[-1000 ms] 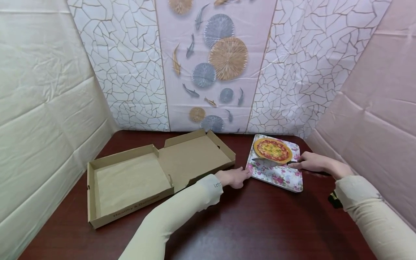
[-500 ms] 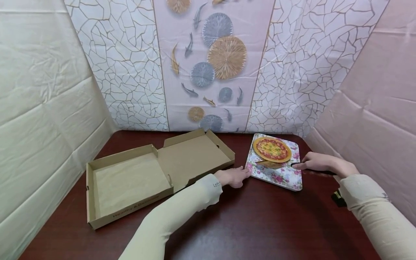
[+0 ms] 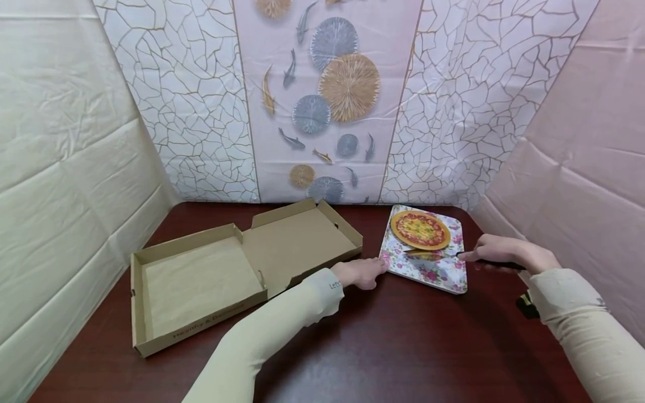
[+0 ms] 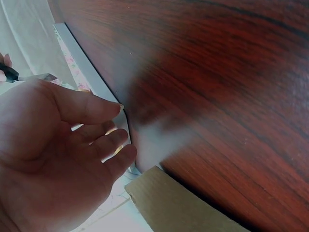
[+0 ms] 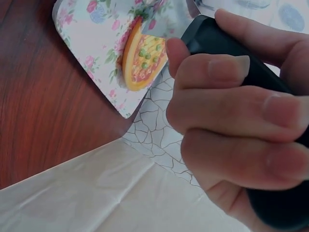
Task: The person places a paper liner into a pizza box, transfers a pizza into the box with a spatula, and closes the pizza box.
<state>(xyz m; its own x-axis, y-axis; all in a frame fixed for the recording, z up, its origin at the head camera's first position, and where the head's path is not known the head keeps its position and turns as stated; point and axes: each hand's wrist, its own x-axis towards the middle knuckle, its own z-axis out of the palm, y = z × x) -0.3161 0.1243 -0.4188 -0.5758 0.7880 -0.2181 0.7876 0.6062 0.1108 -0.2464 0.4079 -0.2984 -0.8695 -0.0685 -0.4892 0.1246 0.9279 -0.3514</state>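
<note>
Server (image 3: 425, 255) and right hand (image 3: 496, 252) have shifted rightward, clear of the pizza (image 3: 420, 230); right fingers curled round its black handle (image 5: 215, 39); pizza round, tan crust, red-yellow topping, green bits, lying on floral tray (image 3: 433, 274); left hand (image 3: 363, 273) relaxed, fingers loosely extended, probably touching tray edge; cardboard box (image 3: 221, 314) open on bench (image 3: 383, 347), pale sheet (image 3: 196, 288) lining its base.

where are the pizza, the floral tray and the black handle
Pizza (image 3: 420, 229), head view, middle of its topping
Floral tray (image 3: 444, 275), head view, bare surface near its front edge
Black handle (image 5: 218, 40), right wrist view, its uncovered upper part
</note>
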